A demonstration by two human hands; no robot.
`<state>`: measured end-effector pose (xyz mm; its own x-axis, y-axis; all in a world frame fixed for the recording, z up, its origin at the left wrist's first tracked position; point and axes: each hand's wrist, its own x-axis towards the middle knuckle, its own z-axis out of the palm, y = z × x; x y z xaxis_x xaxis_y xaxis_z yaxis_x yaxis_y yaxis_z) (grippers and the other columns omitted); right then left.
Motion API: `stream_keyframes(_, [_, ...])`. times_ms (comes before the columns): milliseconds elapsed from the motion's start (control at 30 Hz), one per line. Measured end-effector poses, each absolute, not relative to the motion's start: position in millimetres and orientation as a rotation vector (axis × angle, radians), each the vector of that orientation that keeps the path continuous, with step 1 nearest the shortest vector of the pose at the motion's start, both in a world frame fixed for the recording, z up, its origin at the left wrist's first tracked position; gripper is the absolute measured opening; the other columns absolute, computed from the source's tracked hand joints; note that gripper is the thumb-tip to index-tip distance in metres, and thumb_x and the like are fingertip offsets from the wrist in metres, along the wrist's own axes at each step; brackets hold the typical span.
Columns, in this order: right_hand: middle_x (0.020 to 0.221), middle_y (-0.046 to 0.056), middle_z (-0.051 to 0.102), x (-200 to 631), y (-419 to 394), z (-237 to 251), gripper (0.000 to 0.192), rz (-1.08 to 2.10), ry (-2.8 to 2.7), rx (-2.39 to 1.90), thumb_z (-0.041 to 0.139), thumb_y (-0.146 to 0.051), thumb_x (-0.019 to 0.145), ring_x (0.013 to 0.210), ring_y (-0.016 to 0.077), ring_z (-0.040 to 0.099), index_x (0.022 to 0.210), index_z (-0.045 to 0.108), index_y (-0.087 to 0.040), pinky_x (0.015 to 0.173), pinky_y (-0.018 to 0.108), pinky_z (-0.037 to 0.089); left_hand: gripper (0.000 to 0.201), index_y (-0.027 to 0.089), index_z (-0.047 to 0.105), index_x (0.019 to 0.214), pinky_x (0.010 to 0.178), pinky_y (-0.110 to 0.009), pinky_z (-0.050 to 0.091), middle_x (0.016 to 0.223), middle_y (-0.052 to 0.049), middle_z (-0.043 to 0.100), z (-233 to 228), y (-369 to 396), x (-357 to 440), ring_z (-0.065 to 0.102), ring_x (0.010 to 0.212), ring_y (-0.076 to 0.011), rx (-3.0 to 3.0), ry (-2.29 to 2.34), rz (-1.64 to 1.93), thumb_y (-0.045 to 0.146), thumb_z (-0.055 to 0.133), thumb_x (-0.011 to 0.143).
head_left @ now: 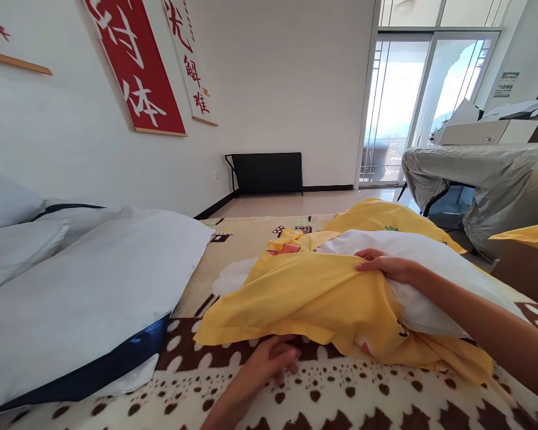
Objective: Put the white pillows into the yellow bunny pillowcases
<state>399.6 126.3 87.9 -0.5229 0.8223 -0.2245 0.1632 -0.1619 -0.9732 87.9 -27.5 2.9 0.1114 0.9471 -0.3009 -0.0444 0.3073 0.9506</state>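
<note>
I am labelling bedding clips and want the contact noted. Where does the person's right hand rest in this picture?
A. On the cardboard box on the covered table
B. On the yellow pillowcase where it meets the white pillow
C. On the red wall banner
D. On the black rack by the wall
B: the right hand grips the edge of the yellow pillowcase at the white pillow, while the left hand lies below at the cloth's lower hem.

Hands (388,266) on yellow pillowcase (314,298)
</note>
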Motion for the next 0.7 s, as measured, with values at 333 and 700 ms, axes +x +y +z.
stream_keyframes(333, [0.096, 0.003, 0.071, 401.6, 123.0, 84.2, 0.040, 1.735, -1.924, -0.935, 0.073, -0.041, 0.069, 0.089, 0.0206, 0.065, 0.099, 0.067, -0.016, 0.079, 0.030, 0.051, 0.037, 0.015, 0.061, 0.071, 0.058, -0.026, 0.039, 0.063, -0.002, 0.058, -19.4, -5.6, 216.3, 0.049, 0.056, -0.0118, 0.625, 1.087, 1.384, 0.044, 0.080, 0.060])
stream_keyframes(700, [0.105, 0.004, 0.070, 400.3, 122.1, 55.0, 0.037, 1.924, -1.568, -0.805, 0.071, -0.038, 0.076, 0.095, 0.0183, 0.065, 0.108, 0.064, -0.021, 0.086, 0.030, 0.051, 0.044, 0.010, 0.061, 0.062, 0.052, -0.025, 0.033, 0.056, -0.004, 0.057, -21.9, -2.3, 215.4, 0.046, 0.050, -0.0105, 0.721, 1.068, 1.213, 0.050, 0.080, 0.058])
